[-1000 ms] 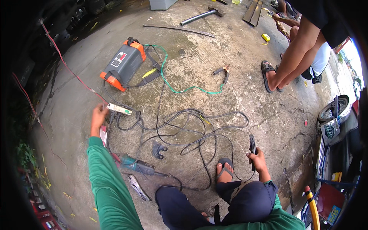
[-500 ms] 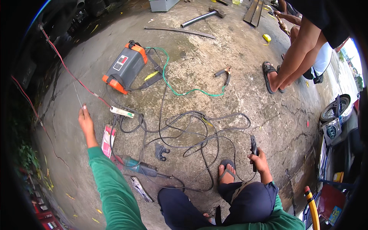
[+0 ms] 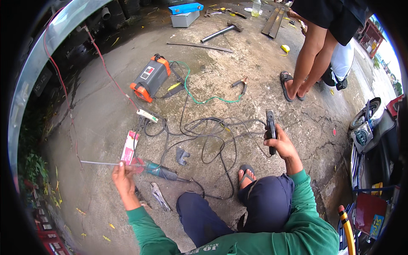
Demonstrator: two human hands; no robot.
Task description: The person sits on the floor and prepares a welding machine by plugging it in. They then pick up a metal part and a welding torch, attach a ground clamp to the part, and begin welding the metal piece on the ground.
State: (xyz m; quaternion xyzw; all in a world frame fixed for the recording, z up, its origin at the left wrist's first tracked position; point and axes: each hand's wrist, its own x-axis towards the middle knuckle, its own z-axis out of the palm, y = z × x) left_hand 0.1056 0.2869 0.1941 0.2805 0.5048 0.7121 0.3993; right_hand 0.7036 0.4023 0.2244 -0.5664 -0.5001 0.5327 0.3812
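My left hand (image 3: 123, 183) pinches one end of a thin grey welding rod (image 3: 100, 162), which points left, nearly level. In my right hand (image 3: 284, 144) is a black electrode holder (image 3: 270, 123), gripped with its head upward; no rod shows in it. Its black cable (image 3: 221, 140) lies in loops on the concrete between my hands. Near the left hand are a red-and-white box (image 3: 129, 147) and an angle grinder (image 3: 159, 171) with a teal-green body. Farther off stands a grey-and-orange welding machine (image 3: 153, 77). A green cable (image 3: 199, 101) runs from it to a ground clamp (image 3: 241, 83).
A white power strip (image 3: 147, 115) lies beyond the box. Ahead are a long-handled hammer (image 3: 221, 33), a flat metal bar (image 3: 199, 46) and a grey toolbox (image 3: 185, 19). Another person's legs (image 3: 312, 59) stand at the right, near a parked motorcycle (image 3: 369, 114).
My left hand has shifted right and nearer me, and the rod has swung from steeply upright to nearly level. My right hand has risen with the electrode holder. The whole view has shifted too.
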